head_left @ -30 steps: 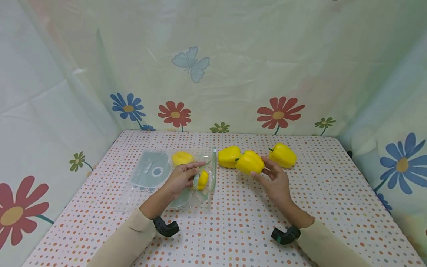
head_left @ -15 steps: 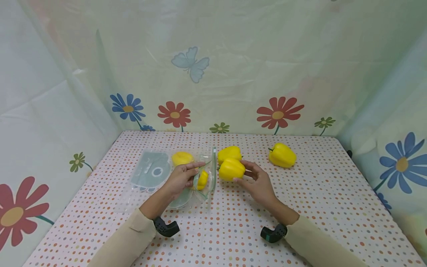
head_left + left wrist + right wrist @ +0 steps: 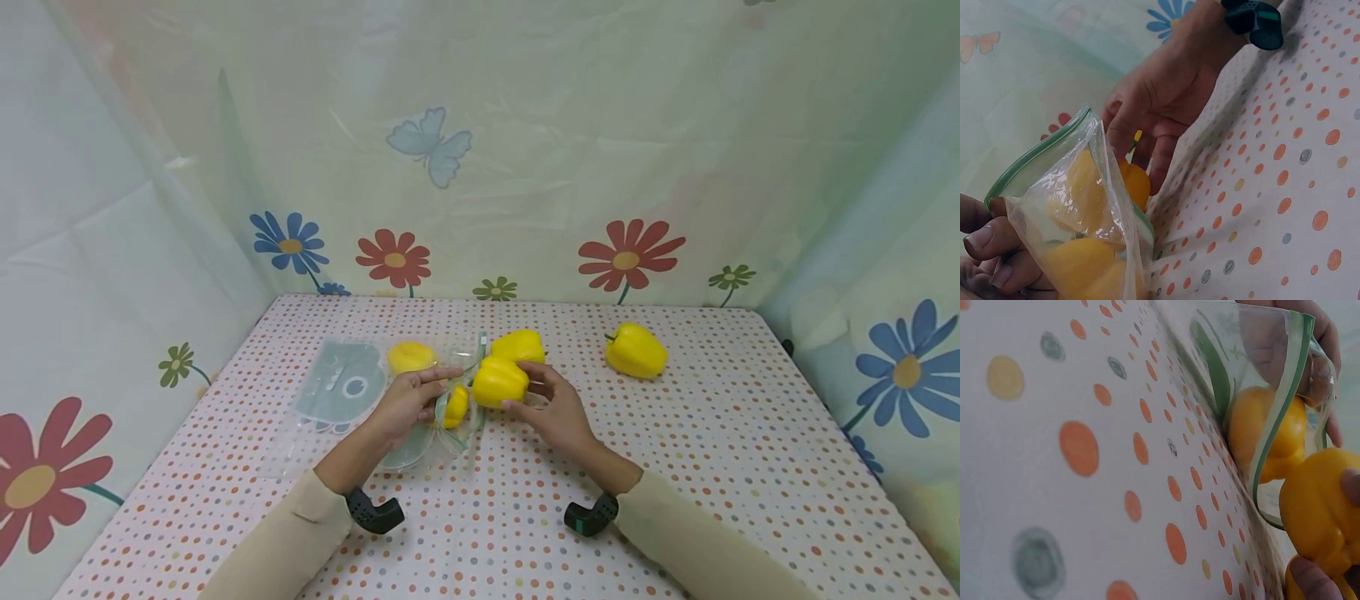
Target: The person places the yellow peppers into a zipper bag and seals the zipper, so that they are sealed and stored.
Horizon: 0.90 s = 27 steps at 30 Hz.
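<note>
A clear zip bag [image 3: 345,379] with a grey-blue print and a green-edged mouth lies flat on the table, its mouth toward the right. Inside it are two yellow bell peppers, one farther back [image 3: 411,357] and one near the opening [image 3: 456,408]. My left hand [image 3: 405,408] pinches the bag's upper edge, and the mouth gapes. In my right hand [image 3: 558,417], fingers and thumb grip another yellow bell pepper [image 3: 500,382] right at the mouth. The right wrist view shows this pepper [image 3: 1319,512] close beside the green rim [image 3: 1282,419].
Just behind the held pepper lies another yellow bell pepper [image 3: 517,344], partly covered by it. One more pepper [image 3: 636,350] rests farther right, stem pointing left. A dotted cloth covers the table [image 3: 712,442], with flowered fabric walls [image 3: 525,167] behind and at both sides.
My right hand has carried its pepper leftward, from in front of the right-hand pepper to the bag's mouth. My left hand and the bag have stayed in place.
</note>
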Each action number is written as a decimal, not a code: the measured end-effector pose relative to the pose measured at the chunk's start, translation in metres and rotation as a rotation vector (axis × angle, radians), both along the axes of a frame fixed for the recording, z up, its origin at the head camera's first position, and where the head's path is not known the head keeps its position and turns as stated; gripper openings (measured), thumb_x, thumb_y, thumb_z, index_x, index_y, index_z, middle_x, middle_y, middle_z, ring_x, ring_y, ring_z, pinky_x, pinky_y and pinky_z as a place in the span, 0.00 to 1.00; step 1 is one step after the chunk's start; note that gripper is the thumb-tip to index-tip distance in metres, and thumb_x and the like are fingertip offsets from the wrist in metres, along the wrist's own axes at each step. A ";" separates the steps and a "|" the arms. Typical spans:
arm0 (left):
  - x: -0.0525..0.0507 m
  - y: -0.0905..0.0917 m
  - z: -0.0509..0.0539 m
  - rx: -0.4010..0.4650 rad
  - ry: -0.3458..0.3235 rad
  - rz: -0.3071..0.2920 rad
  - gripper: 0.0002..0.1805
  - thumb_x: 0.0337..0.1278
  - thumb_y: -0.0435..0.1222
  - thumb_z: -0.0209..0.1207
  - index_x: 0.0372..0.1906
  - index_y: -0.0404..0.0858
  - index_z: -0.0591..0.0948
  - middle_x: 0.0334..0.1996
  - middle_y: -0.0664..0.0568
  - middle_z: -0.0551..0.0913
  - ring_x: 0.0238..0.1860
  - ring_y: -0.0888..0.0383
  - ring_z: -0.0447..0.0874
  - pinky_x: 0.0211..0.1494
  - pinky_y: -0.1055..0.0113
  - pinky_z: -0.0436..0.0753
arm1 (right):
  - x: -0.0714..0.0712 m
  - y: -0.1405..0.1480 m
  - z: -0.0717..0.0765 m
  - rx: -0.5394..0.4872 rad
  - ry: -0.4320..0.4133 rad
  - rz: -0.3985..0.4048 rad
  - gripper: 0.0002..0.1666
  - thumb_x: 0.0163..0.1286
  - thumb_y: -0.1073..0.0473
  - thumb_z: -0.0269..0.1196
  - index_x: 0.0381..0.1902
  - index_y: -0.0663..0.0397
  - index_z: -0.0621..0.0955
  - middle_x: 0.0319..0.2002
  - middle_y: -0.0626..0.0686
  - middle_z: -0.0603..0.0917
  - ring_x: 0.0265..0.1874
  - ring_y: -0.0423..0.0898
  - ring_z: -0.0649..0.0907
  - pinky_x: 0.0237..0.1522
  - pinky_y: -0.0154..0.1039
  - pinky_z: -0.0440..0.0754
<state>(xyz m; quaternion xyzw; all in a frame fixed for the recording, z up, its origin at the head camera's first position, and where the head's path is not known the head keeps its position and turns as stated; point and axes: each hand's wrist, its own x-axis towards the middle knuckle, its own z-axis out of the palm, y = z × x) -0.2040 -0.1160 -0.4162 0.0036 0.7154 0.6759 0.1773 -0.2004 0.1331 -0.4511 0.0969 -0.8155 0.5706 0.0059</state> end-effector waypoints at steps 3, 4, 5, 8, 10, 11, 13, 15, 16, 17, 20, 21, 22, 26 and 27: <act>0.000 0.000 -0.001 0.005 -0.003 0.006 0.19 0.73 0.34 0.47 0.60 0.45 0.81 0.23 0.59 0.65 0.16 0.60 0.56 0.23 0.71 0.60 | -0.001 -0.003 -0.001 0.002 -0.013 -0.006 0.39 0.60 0.56 0.72 0.68 0.50 0.70 0.67 0.54 0.71 0.62 0.56 0.77 0.56 0.48 0.82; 0.000 0.000 -0.001 0.007 -0.004 0.007 0.19 0.73 0.34 0.47 0.60 0.45 0.81 0.23 0.59 0.64 0.16 0.60 0.56 0.23 0.71 0.60 | -0.002 -0.004 -0.002 0.003 -0.018 -0.011 0.39 0.60 0.56 0.72 0.68 0.50 0.70 0.66 0.55 0.71 0.62 0.56 0.77 0.57 0.48 0.81; 0.000 -0.001 -0.001 0.010 -0.007 0.009 0.19 0.73 0.34 0.47 0.60 0.46 0.82 0.23 0.58 0.64 0.16 0.60 0.56 0.23 0.71 0.60 | -0.003 -0.005 -0.003 0.006 -0.023 -0.017 0.40 0.60 0.56 0.72 0.68 0.51 0.69 0.67 0.55 0.71 0.62 0.56 0.77 0.58 0.48 0.81; 0.000 0.000 -0.001 0.010 -0.011 0.006 0.19 0.73 0.34 0.47 0.60 0.45 0.81 0.22 0.59 0.64 0.16 0.60 0.56 0.23 0.71 0.60 | -0.005 -0.007 -0.004 0.010 -0.041 -0.036 0.41 0.60 0.57 0.72 0.69 0.51 0.69 0.67 0.55 0.71 0.63 0.56 0.77 0.60 0.49 0.79; 0.000 0.000 -0.001 0.008 -0.017 0.000 0.19 0.74 0.34 0.46 0.60 0.45 0.81 0.18 0.57 0.60 0.16 0.60 0.56 0.23 0.71 0.60 | -0.006 -0.009 -0.005 0.014 -0.053 -0.047 0.41 0.60 0.57 0.72 0.69 0.51 0.69 0.67 0.55 0.71 0.63 0.55 0.77 0.61 0.49 0.78; -0.001 0.000 0.000 0.008 -0.016 -0.003 0.19 0.74 0.34 0.46 0.61 0.45 0.81 0.18 0.57 0.60 0.16 0.60 0.56 0.23 0.71 0.60 | -0.006 -0.009 -0.005 0.015 -0.056 -0.050 0.41 0.60 0.57 0.72 0.69 0.51 0.69 0.67 0.55 0.71 0.63 0.55 0.77 0.61 0.49 0.78; -0.001 -0.001 0.000 0.006 -0.015 -0.006 0.19 0.74 0.34 0.46 0.61 0.45 0.80 0.17 0.58 0.60 0.16 0.60 0.56 0.23 0.71 0.60 | -0.006 -0.011 -0.005 0.018 -0.060 -0.053 0.41 0.60 0.57 0.72 0.69 0.52 0.69 0.67 0.55 0.72 0.64 0.56 0.76 0.62 0.49 0.78; -0.001 -0.001 0.000 0.007 -0.019 -0.005 0.19 0.74 0.34 0.46 0.61 0.45 0.81 0.17 0.58 0.60 0.16 0.61 0.56 0.24 0.71 0.60 | -0.006 -0.012 -0.005 0.023 -0.061 -0.055 0.41 0.60 0.57 0.72 0.69 0.53 0.69 0.67 0.56 0.72 0.64 0.56 0.76 0.63 0.49 0.77; -0.001 -0.001 0.000 0.008 -0.018 -0.005 0.19 0.74 0.35 0.46 0.61 0.45 0.81 0.17 0.58 0.60 0.16 0.61 0.56 0.24 0.71 0.60 | -0.006 -0.013 -0.005 0.027 -0.062 -0.056 0.41 0.60 0.57 0.72 0.69 0.53 0.68 0.67 0.56 0.72 0.64 0.56 0.76 0.63 0.49 0.77; -0.001 -0.001 0.000 0.008 -0.020 -0.002 0.19 0.74 0.35 0.46 0.60 0.46 0.81 0.17 0.58 0.61 0.15 0.61 0.56 0.24 0.71 0.60 | -0.006 -0.013 -0.005 0.030 -0.063 -0.056 0.41 0.60 0.56 0.72 0.69 0.53 0.68 0.67 0.56 0.72 0.64 0.56 0.76 0.64 0.49 0.76; -0.001 0.000 0.000 0.010 -0.021 -0.001 0.19 0.74 0.35 0.47 0.61 0.45 0.81 0.21 0.57 0.64 0.16 0.61 0.56 0.24 0.71 0.60 | -0.007 -0.014 -0.006 0.043 -0.062 -0.053 0.41 0.61 0.56 0.72 0.69 0.54 0.68 0.68 0.56 0.72 0.64 0.56 0.76 0.65 0.49 0.75; -0.001 0.000 0.000 0.009 -0.022 -0.003 0.19 0.74 0.35 0.47 0.61 0.45 0.80 0.21 0.57 0.64 0.16 0.61 0.56 0.24 0.71 0.61 | -0.007 -0.013 -0.006 0.049 -0.061 -0.051 0.41 0.61 0.56 0.72 0.69 0.54 0.68 0.68 0.56 0.71 0.64 0.56 0.76 0.65 0.49 0.74; -0.001 0.000 0.000 0.009 -0.021 -0.006 0.19 0.74 0.35 0.47 0.61 0.44 0.80 0.21 0.57 0.64 0.16 0.61 0.56 0.24 0.71 0.61 | -0.007 -0.013 -0.007 0.055 -0.059 -0.048 0.41 0.61 0.56 0.71 0.69 0.55 0.67 0.68 0.56 0.71 0.64 0.56 0.76 0.66 0.50 0.74; -0.001 0.001 0.001 0.010 -0.020 -0.016 0.19 0.74 0.36 0.47 0.62 0.45 0.79 0.16 0.58 0.61 0.16 0.61 0.56 0.24 0.71 0.61 | -0.009 -0.012 -0.006 0.085 -0.044 -0.038 0.41 0.61 0.55 0.71 0.69 0.55 0.67 0.67 0.57 0.72 0.64 0.56 0.76 0.65 0.50 0.74; -0.002 0.001 0.002 0.010 -0.014 -0.019 0.19 0.74 0.36 0.46 0.62 0.45 0.79 0.16 0.58 0.60 0.15 0.61 0.56 0.24 0.71 0.61 | -0.009 -0.012 -0.006 0.099 -0.036 -0.035 0.41 0.61 0.55 0.71 0.69 0.55 0.67 0.67 0.57 0.72 0.64 0.56 0.76 0.64 0.51 0.75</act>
